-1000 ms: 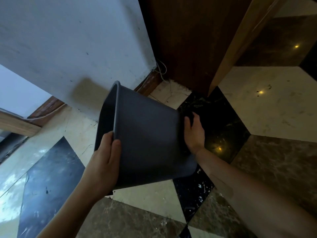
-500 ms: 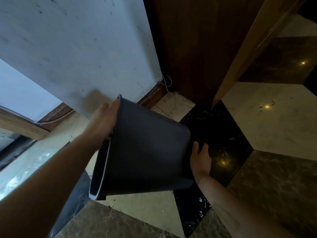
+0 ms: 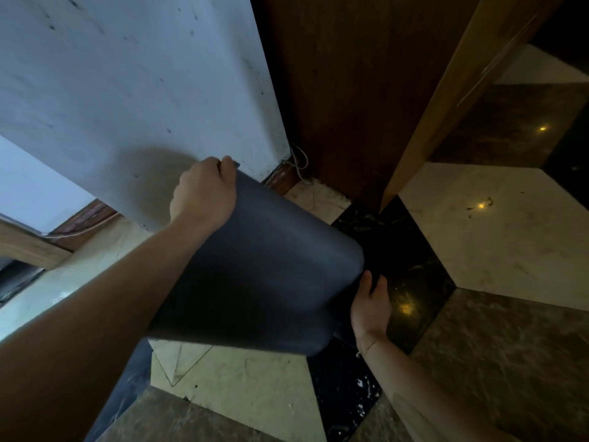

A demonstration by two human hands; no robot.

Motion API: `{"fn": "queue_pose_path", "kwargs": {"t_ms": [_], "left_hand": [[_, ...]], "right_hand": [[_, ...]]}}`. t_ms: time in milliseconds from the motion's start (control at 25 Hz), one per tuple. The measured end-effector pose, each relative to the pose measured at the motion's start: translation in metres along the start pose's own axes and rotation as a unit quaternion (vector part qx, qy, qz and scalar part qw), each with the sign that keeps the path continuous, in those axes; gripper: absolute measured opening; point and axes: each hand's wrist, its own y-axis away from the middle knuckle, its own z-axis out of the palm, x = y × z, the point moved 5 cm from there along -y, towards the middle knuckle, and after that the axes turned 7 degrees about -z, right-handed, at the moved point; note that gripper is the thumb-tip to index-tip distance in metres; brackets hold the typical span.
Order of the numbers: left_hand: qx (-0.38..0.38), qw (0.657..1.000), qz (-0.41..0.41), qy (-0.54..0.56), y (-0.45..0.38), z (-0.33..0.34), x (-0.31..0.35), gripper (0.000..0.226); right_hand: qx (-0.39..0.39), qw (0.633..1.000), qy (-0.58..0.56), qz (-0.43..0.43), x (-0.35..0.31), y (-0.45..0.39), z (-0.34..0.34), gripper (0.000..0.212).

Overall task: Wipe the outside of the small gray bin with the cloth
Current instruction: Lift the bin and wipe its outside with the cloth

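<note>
The small gray bin [image 3: 264,275] is tipped on its side above the floor, its opening facing left and its base toward the right. My left hand [image 3: 204,193] grips the bin's rim at its upper far edge, with my forearm crossing in front of the opening. My right hand [image 3: 371,306] is pressed against the bin's base at the lower right corner, fingers spread on it. No cloth shows in this view; whether one lies under my right hand I cannot tell.
A pale scuffed wall [image 3: 127,90] stands close behind the bin, with a dark wooden panel [image 3: 334,90] and a wooden door frame [image 3: 446,100] to the right. A thin cable [image 3: 299,161] hangs at the wall corner. The floor [image 3: 494,224] is glossy patterned marble.
My left hand went from the near rim to the far upper rim, and the bin has turned so its opening is hidden behind my forearm. My right hand slid down the base to the lower corner.
</note>
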Motion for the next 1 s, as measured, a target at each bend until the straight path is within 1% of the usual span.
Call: {"fn": "queue_pose_path", "kwargs": {"t_ms": [80,160,240,320,400,480,560,640,720,800,880,960,1000], "left_hand": [[0.021,0.994,0.076,0.076,0.03,-0.026,0.005,0.037],[-0.008,0.984,0.089,0.154,0.057,-0.039,-0.007,0.032],[-0.053,0.975,0.07,0.204,0.078,-0.043,-0.025,0.033],[-0.098,0.967,0.052,0.231,0.088,-0.041,-0.041,0.034],[-0.134,0.956,0.037,0.259,0.098,-0.04,-0.049,0.027],[-0.158,0.941,0.001,0.3,0.107,-0.034,-0.055,0.023],[-0.166,0.93,-0.039,0.325,0.115,-0.026,-0.062,0.025],[-0.156,0.918,-0.109,0.347,0.116,-0.021,-0.064,0.035],[-0.147,0.91,-0.15,0.359,0.108,-0.024,-0.06,0.035],[-0.138,0.911,-0.162,0.354,0.098,-0.032,-0.053,0.029],[-0.127,0.927,-0.155,0.318,0.097,-0.037,-0.046,0.027],[-0.114,0.951,-0.104,0.267,0.105,-0.037,-0.038,0.029],[-0.105,0.961,-0.076,0.246,0.11,-0.036,-0.034,0.03]], "right_hand": [[0.025,0.999,-0.025,-0.022,-0.016,-0.006,-0.006,0.045],[0.044,0.997,-0.044,-0.034,-0.028,-0.009,-0.011,0.05],[0.043,0.997,-0.056,-0.042,-0.033,-0.008,-0.016,0.052],[0.041,0.997,-0.059,-0.037,-0.031,-0.003,-0.02,0.053],[0.041,0.997,-0.057,-0.023,-0.026,0.001,-0.024,0.055],[0.032,0.998,-0.047,-0.019,-0.024,0.004,-0.027,0.055],[0.023,0.999,-0.029,-0.027,-0.023,0.005,-0.029,0.055],[0.019,0.999,-0.019,-0.037,-0.024,0.007,-0.033,0.055],[0.005,0.999,-0.023,-0.045,-0.026,0.01,-0.035,0.055],[-0.004,0.998,-0.021,-0.053,-0.03,0.01,-0.038,0.056],[0.018,0.996,-0.018,-0.089,-0.048,0.008,-0.046,0.055],[0.052,0.982,-0.02,-0.183,-0.081,0.007,-0.054,0.048],[0.053,0.972,-0.016,-0.228,-0.095,0.005,-0.054,0.044]]}}
